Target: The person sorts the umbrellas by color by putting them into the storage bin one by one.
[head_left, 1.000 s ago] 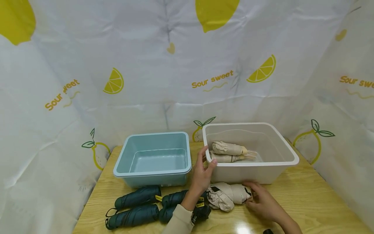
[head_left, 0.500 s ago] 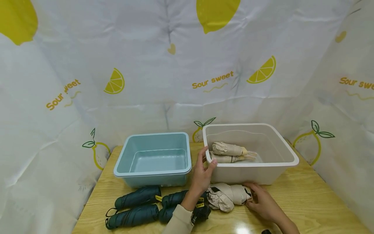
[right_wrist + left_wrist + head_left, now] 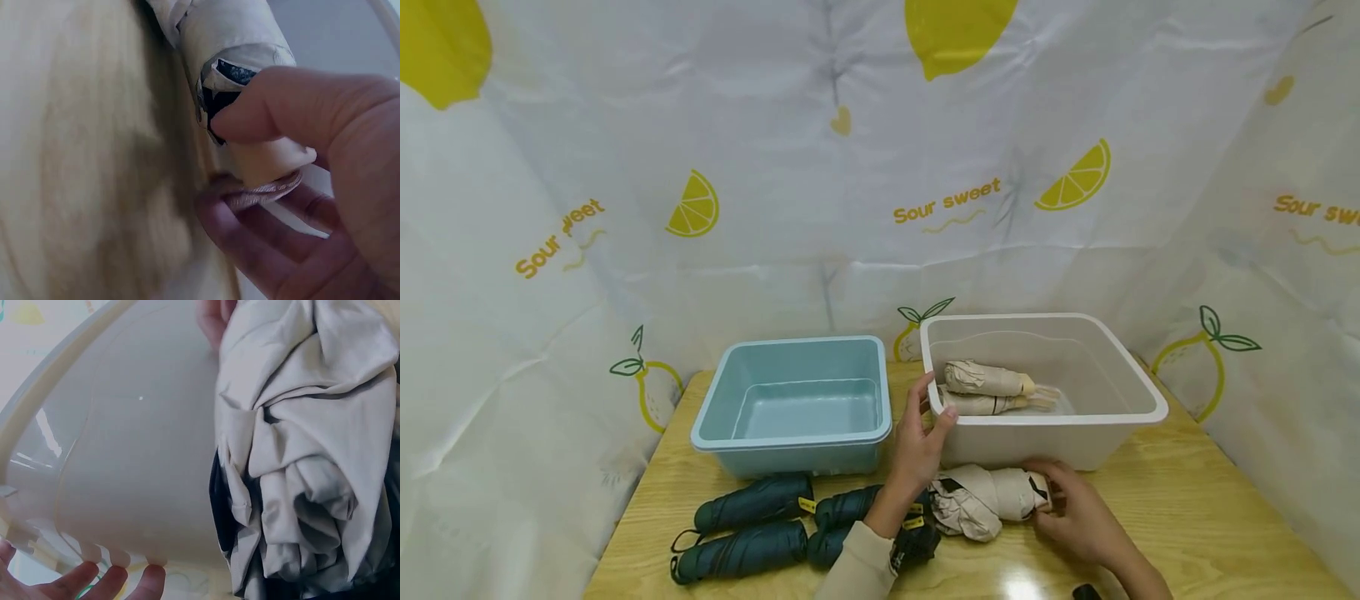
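At the front left corner of the white bin (image 3: pixel 1052 421), my left hand (image 3: pixel 917 442) holds on, thumb at the front rim and fingers along the left side. A beige folded umbrella (image 3: pixel 992 500) with loosely bunched cloth lies on the table before the bin. My right hand (image 3: pixel 1078 517) grips its handle end. In the right wrist view, the thumb lies on the umbrella (image 3: pixel 240 37) near the pale handle, the fingers curl below around a wrist strap (image 3: pixel 265 192). Beige umbrellas (image 3: pixel 985 380) lie inside the bin. The left wrist view shows the bunched cloth (image 3: pixel 312 450) beside the bin wall.
A light blue bin (image 3: pixel 808 408) stands at the left with nothing in it. Several dark green folded umbrellas (image 3: pixel 741 550) lie before it, some partly behind my left forearm. A small black object (image 3: pixel 1086 592) shows at the front edge. A lemon-print sheet (image 3: pixel 790 208) encloses the table.
My hands stay almost where they were. The right hand shifts very slightly at the umbrella's handle end, and more of the pale handle shows.
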`<state>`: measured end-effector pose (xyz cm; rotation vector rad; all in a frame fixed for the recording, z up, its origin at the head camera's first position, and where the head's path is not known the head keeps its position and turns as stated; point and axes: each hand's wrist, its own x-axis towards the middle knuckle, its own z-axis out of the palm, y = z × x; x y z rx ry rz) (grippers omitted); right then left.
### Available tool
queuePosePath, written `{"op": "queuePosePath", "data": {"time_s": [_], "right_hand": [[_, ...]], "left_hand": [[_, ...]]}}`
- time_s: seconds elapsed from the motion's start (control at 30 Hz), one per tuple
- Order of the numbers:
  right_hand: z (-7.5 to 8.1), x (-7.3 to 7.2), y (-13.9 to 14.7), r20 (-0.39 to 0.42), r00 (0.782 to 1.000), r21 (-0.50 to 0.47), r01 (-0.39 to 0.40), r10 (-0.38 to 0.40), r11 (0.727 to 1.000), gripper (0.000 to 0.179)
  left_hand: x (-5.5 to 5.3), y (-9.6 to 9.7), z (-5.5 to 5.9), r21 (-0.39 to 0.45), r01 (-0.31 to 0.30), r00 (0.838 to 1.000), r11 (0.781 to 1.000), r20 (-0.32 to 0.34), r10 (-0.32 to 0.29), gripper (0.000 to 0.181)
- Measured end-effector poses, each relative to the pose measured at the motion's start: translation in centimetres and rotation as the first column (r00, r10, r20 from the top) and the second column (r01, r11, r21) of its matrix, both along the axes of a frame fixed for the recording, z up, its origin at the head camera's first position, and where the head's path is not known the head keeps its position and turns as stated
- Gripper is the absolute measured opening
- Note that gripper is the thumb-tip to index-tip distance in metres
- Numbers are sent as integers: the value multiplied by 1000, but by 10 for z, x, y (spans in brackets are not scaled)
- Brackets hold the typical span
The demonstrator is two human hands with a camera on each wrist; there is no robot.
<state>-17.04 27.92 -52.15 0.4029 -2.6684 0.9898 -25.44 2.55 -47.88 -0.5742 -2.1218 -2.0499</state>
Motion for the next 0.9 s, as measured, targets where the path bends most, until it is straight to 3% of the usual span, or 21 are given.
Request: {"op": "queuePosePath", "data": {"time_s": [0.17,0.6,0.8,0.9], "right_hand": [[10,2,2,81,995,-119,-53,63,991,63],[32,6,5,110,988,-77,-99,108,992,55],[40,5,9,130,951,-229,-246,280,942,46],[42,6,9,117,953,-217,-252,281,943,46]], "left_hand": [[-1,0,1,-1,-1,1000,1000,1,1,56],[1,-1,2,-10,-9,1000,1000,17,9,57],[1,-1,2,-17,-14,1000,1000,17,15,57],[2,-1,2,-20,-17,1000,1000,22,18,57]]}}
